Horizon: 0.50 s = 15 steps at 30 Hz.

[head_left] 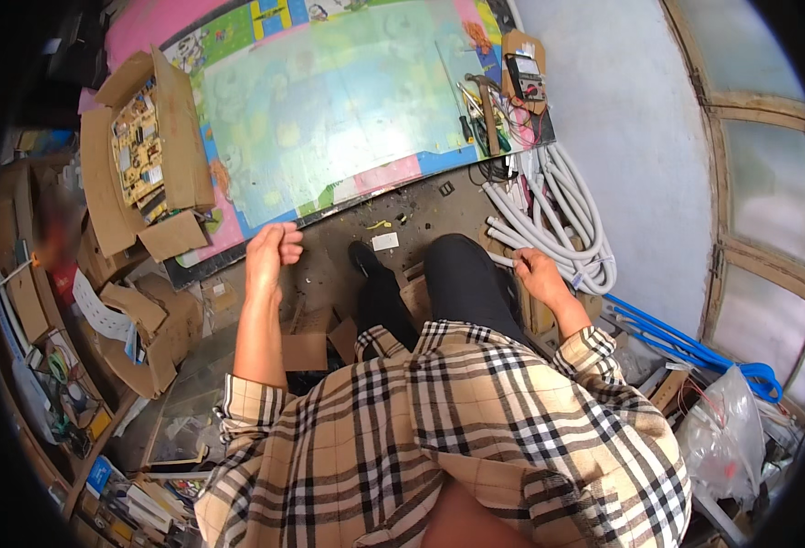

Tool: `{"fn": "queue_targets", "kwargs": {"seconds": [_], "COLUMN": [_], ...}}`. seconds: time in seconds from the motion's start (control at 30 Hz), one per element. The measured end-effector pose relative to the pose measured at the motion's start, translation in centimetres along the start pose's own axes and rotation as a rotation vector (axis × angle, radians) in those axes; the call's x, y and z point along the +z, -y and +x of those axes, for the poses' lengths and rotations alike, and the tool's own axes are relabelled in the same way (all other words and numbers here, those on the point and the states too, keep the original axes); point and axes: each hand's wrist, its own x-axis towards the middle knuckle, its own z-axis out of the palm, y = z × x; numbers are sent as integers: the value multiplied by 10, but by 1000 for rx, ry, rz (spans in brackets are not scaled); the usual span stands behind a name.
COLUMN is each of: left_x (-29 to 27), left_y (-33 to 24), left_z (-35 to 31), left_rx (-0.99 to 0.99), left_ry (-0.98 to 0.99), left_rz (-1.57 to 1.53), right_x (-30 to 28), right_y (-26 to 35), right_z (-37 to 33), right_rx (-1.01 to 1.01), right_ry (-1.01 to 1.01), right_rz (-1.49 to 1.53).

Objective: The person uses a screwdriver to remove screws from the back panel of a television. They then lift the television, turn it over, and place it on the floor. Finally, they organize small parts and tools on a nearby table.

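My left hand (272, 251) is raised just off the table's near edge, its fingers loosely curled together with nothing visible in them. Low on the right, my right hand (538, 274) is closed at the end of a pale grey pipe (501, 260), beside my knee. Its fingertips partly hide that pipe. Just beyond it lies a coil of grey flexible conduit (590, 215), bent in several loops. In front of me stands a low table (320, 110) with a colourful printed top under a clear sheet.
A cardboard box (183, 137) of circuit boards sits at the table's left. A hammer (487, 114) and a multimeter (526, 78) lie at its right corner. Blue pipes (695, 342) and a plastic bag (727, 429) are at right. A white card (385, 241) lies on the floor.
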Motion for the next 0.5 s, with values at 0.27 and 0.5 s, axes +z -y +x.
{"fn": "queue_targets", "kwargs": {"seconds": [0.27,0.5], "left_x": [46,21], "left_y": [36,115], "left_z": [35,30], "left_rx": [9,-425], "left_ry": [217,-197], "left_rz": [134,64], "right_x": [8,68], "right_y": [17,-68], "right_z": [134,300], "right_rx": [51,-46], "right_ry": [89,144], "right_rz": [107,93]}}
